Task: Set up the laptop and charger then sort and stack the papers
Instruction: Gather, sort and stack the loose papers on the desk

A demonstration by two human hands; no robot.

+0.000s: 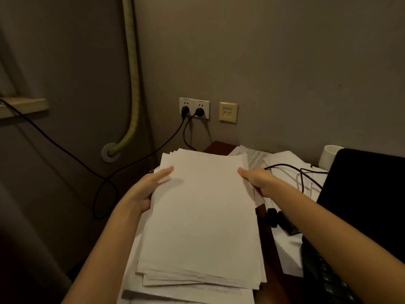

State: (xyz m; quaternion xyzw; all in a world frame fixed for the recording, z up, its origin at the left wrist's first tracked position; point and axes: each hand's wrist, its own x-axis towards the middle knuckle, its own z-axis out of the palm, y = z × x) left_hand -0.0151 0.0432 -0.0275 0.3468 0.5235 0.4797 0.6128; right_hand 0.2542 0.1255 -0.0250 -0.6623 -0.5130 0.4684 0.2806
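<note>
Dim grey-brown walls [285, 62], yellowish pipe [133, 73] in the corner, double wall socket [194, 107], dark wooden desk [221, 147].

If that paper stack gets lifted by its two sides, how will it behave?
The paper stack would probably sag in the middle: loose thin sheets, with left hand and right hand only at the edges. Sheets may slide apart; the near edges are already fanned.

1. Paper stack [201, 216] lies on the worktop [221, 147], between both hands.
2. Laptop [361, 194] stands right of it (mug [328, 155] behind).
3. Wall sockets [194, 107] sit behind the stack.
</note>
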